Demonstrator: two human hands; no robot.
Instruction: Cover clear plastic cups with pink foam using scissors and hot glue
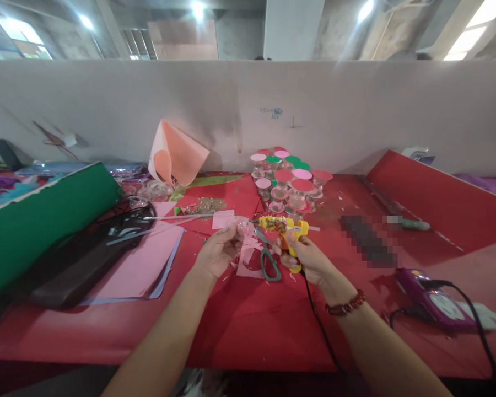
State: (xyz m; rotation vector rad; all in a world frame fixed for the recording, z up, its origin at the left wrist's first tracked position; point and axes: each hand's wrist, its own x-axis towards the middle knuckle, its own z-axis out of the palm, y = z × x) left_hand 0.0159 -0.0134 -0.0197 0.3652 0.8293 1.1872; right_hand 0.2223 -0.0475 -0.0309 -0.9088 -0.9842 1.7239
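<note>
My right hand (303, 256) is wrapped round the handle of a yellow hot glue gun (301, 230), with a glue stick showing at its back and its nozzle pointing left. In my left hand (220, 251) a small clear plastic cup (243, 226) is pinched between the fingers, close to the nozzle; my fingers partly hide it. Below and between my hands lie scissors (270, 266) with green handles. Cut pink paper scraps (248, 267) are spread around them on the red table surface (235, 320).
Several clear cups topped with pink, red and green discs (302, 184) stand at the back. Pink sheets (136, 264) and a black case (74, 270) lie left, beside a green panel (53, 220). A purple power strip (436, 303) with cords sits right. A grey wall (215, 105) stands behind.
</note>
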